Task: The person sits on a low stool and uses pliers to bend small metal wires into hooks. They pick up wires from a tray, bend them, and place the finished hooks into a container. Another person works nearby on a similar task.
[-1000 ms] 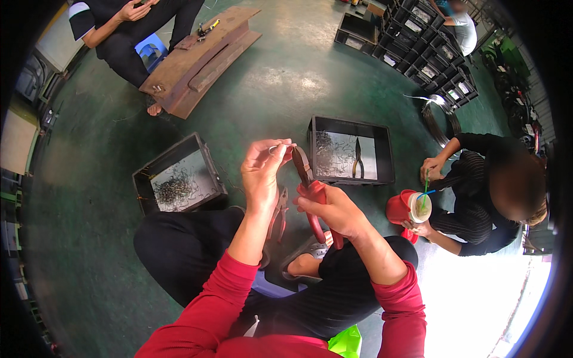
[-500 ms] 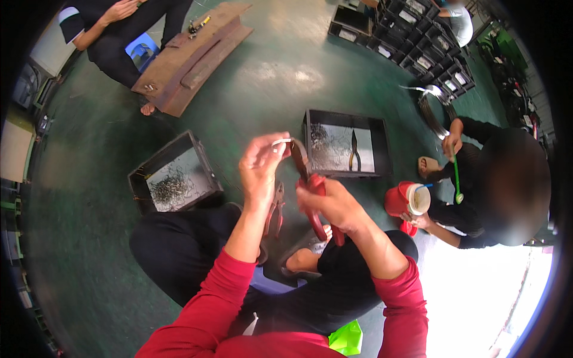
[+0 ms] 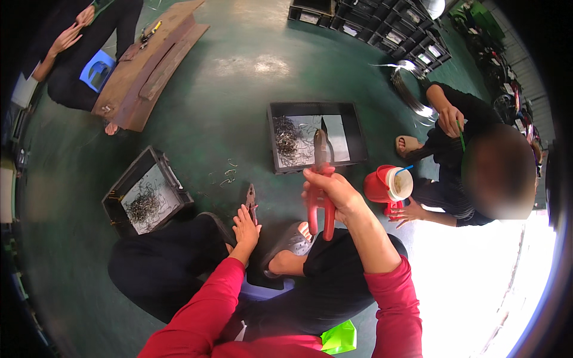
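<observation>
My right hand (image 3: 332,192) is shut on the red handles of a pair of pliers (image 3: 321,179), held upright with the dark jaws pointing away over a black tray. My left hand (image 3: 245,225) is down near my knee, fingers resting on a second, smaller pair of pliers (image 3: 251,201) that lies on the green floor. Both my arms wear red sleeves. My legs are in dark trousers, folded under me.
A black tray (image 3: 352,128) of bent wire pieces sits ahead; another black tray (image 3: 164,170) of wire is at left. Loose wire bits (image 3: 225,175) lie between. A person at right holds a red cup (image 3: 388,186). Another person sits far left beside wooden boards (image 3: 152,65). Stacked crates (image 3: 382,30) stand behind.
My left hand has let go of the wire piece it held up at the pliers and dropped to the floor onto the second pliers. My right hand still holds the red pliers up.
</observation>
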Demonstrator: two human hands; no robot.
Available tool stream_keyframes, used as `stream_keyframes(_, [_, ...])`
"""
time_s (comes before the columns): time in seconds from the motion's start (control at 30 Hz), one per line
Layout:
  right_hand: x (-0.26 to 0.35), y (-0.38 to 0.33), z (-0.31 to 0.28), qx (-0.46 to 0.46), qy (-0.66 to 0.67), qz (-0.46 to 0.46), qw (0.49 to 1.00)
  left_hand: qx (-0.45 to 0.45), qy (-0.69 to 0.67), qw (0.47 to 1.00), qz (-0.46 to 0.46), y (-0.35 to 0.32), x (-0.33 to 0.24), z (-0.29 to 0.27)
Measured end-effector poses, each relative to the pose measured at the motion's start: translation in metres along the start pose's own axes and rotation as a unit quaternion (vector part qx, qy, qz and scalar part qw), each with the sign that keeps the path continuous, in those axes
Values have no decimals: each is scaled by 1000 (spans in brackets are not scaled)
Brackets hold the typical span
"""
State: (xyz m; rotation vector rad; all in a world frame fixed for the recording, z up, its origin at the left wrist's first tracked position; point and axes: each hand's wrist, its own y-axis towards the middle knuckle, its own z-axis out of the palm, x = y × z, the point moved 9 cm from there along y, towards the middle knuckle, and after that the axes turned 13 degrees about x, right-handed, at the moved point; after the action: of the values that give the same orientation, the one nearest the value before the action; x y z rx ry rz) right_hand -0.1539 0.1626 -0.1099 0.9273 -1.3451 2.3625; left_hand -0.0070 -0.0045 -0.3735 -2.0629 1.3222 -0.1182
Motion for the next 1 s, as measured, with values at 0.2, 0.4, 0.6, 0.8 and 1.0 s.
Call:
stream_keyframes(0.2, [9,-2,13,86,115,8,990,6,-55,998,21,7,5,-9])
stream_keyframes(0.4, [14,-3,26,110,115,-13,987,52,-201,977,-45,14,30,-29])
stream_keyframes(0.6, [29,-2,28,-38,-166,-55,984,-69,-409,902,123,-5,-19,-140])
stream_keyframes(0.8, [44,-5,39,-66,-310,-74,946,-51,-485,839,241,-63,-69,-223])
stream_keyframes(1.0, [41,0,41,-126,-344,-76,928,-114,-406,868,264,-100,-89,-259])
